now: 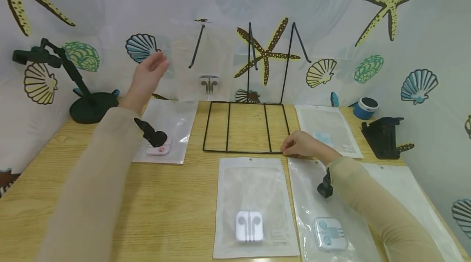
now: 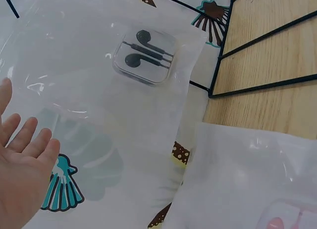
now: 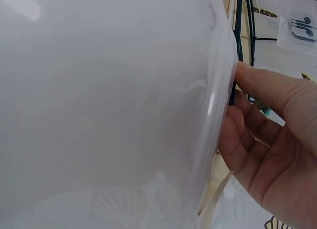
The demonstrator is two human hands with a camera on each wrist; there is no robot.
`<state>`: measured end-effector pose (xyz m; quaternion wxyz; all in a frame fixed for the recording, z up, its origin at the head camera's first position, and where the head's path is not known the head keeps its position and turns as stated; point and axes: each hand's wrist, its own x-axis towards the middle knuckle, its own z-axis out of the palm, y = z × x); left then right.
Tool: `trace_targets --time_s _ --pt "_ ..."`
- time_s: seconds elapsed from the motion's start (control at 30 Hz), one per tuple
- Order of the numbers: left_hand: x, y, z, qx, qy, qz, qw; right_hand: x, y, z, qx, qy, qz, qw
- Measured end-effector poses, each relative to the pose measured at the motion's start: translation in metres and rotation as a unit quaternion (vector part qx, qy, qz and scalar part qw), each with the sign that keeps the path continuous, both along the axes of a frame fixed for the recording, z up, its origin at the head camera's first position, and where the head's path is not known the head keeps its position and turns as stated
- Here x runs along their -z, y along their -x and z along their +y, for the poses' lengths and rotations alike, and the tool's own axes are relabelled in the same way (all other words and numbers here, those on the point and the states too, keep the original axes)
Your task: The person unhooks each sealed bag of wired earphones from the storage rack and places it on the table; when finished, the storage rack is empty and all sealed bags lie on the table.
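A black wire display rack (image 1: 248,152) stands on the table, its three hooks raised at the back. From the left hook hangs a clear-fronted pouch (image 1: 187,55) with boxed black earphones (image 1: 209,85). My left hand (image 1: 147,76) is raised just left of this pouch, its fingers extended and holding nothing; the left wrist view shows the spread fingers (image 2: 35,140) beside the plastic. With thumb and fingertips my right hand (image 1: 303,145) pinches the rack's front right corner. In the right wrist view, the black wire runs between the thumb (image 3: 262,83) and fingers, partly hidden by nearby plastic.
Flat pouches lie around the rack: a pink-earphone pouch (image 1: 184,131) at left, a white-earphone pouch (image 1: 254,184) in front, pale blue ones (image 1: 324,119) at right. A dark lamp (image 1: 93,106), blue cylinder (image 1: 365,108) and black stand (image 1: 384,139) stand near the edges.
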<state>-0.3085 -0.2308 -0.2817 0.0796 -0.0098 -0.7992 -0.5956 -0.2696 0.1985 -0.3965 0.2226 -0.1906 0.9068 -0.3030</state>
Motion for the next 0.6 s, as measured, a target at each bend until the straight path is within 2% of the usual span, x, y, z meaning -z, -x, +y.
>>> trace_targets --time_s 0.17,0.3,0.4,0.5,0.6 --pt "-0.001 0.005 0.011 0.011 -0.016 -0.005 0.9998 0.0 0.001 0.0 0.0 -0.003 -0.002 1.0" --pt "0.001 0.007 0.014 0.0 -0.018 0.006 0.9998 -0.001 0.0 -0.001 -0.002 0.0 -0.002 1.0" --pt "0.004 0.008 0.015 0.003 -0.046 0.013 0.9989 -0.002 0.0 -0.001 0.0 -0.001 -0.003 1.0" --pt "0.007 0.01 0.018 0.018 -0.081 0.004 0.9965 -0.002 -0.001 0.0 0.002 -0.002 -0.004 1.0" --pt "0.01 0.012 0.021 0.019 -0.073 -0.006 0.9971 -0.002 -0.001 0.0 0.004 -0.002 -0.005 1.0"
